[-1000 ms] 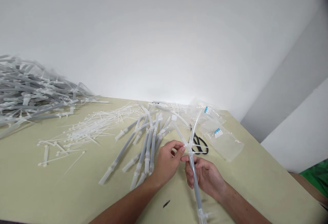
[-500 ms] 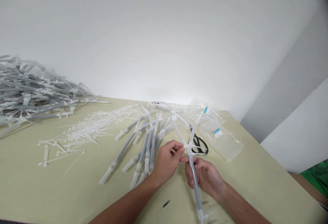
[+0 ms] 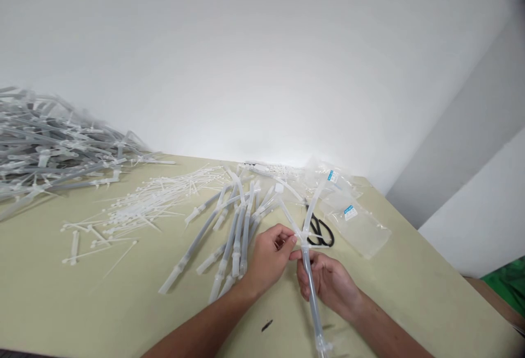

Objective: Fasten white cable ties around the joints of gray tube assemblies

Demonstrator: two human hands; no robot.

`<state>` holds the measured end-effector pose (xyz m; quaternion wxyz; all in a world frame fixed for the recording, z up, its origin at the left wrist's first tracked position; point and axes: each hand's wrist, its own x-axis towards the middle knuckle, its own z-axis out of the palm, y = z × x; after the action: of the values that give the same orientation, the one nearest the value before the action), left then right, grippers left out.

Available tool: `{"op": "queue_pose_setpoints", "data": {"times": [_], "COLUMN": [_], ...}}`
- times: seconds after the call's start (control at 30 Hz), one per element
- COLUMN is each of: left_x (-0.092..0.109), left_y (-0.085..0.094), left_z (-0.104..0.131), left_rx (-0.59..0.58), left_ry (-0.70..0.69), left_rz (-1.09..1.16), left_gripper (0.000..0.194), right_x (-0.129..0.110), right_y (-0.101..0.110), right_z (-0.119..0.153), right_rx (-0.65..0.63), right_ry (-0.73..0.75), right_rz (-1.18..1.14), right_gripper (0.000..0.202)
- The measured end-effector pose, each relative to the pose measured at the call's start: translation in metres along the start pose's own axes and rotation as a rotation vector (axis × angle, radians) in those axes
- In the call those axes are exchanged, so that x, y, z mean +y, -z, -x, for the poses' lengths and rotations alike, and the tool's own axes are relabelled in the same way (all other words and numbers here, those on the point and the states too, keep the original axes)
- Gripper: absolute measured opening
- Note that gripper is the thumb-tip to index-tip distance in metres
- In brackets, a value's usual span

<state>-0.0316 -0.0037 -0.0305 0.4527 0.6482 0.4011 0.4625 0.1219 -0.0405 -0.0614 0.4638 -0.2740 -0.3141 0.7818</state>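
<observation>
A translucent Y-shaped tube assembly (image 3: 313, 292) stands slanted in front of me, its two short branches pointing away. At its fork, thin white cable ties (image 3: 319, 246) encircle the tubing, with their tails sticking out to the right. My right hand (image 3: 330, 287) is closed around the stem just below the fork, palm partly upward. On the fork's left side, the thumb and index finger of my left hand (image 3: 270, 254) are pinched together, touching the joint; what lies between the fingertips is hidden. Black-handled scissors (image 3: 326, 232) lie right behind the fork, partly covered by it.
Several similar tube assemblies (image 3: 200, 235) lie left of my hands. Beyond them spreads a heap of loose cable ties (image 3: 139, 205). A large pile of tubing (image 3: 53, 145) fills the far left, by the wall. Clear plastic bags (image 3: 361, 232) with blue-white labels lie at the back right.
Both hands keep the same hold at the fork. The view has shifted very slightly; nothing else has visibly moved.
</observation>
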Motion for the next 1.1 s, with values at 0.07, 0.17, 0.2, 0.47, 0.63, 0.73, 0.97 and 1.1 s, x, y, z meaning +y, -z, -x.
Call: {"op": "queue_pose_setpoints", "data": {"times": [0.07,0.17,0.2,0.47,0.63,0.73,0.97,1.1], "left_x": [-0.001,-0.005,-0.006,-0.003,0.003,0.000,-0.011,-0.009], "left_y": [0.000,-0.001,0.000,0.002,0.004,0.003,-0.004,-0.003], "left_z": [0.000,0.000,-0.001,-0.006,-0.007,-0.007,-0.005,-0.004], "left_rx": [-0.002,-0.005,-0.007,-0.130,-0.153,-0.190,-0.208,-0.314], "left_ry": [0.005,0.012,0.018,0.199,0.299,0.306,0.364,0.322], "left_rz": [0.000,0.009,0.017,0.345,0.459,0.444,0.361,0.390], "left_gripper": [0.015,0.016,0.016,0.027,0.036,0.036,0.042,0.038], "right_x": [0.000,0.001,0.001,0.000,-0.003,-0.010,-0.021,-0.017], "right_y": [0.001,0.002,0.002,0.002,0.006,0.008,0.007,0.005], "right_z": [0.000,-0.001,-0.001,0.000,-0.001,0.000,0.001,-0.001], "right_rx": [0.007,0.011,0.012,-0.030,-0.005,0.031,0.220,0.281], "right_ry": [-0.003,-0.007,-0.005,-0.019,0.005,0.048,0.220,0.302], "right_rz": [0.003,0.009,0.010,-0.060,-0.118,-0.141,-0.002,0.122], "right_gripper": [0.036,0.037,0.037,0.039,0.039,0.038,0.034,0.028]}}
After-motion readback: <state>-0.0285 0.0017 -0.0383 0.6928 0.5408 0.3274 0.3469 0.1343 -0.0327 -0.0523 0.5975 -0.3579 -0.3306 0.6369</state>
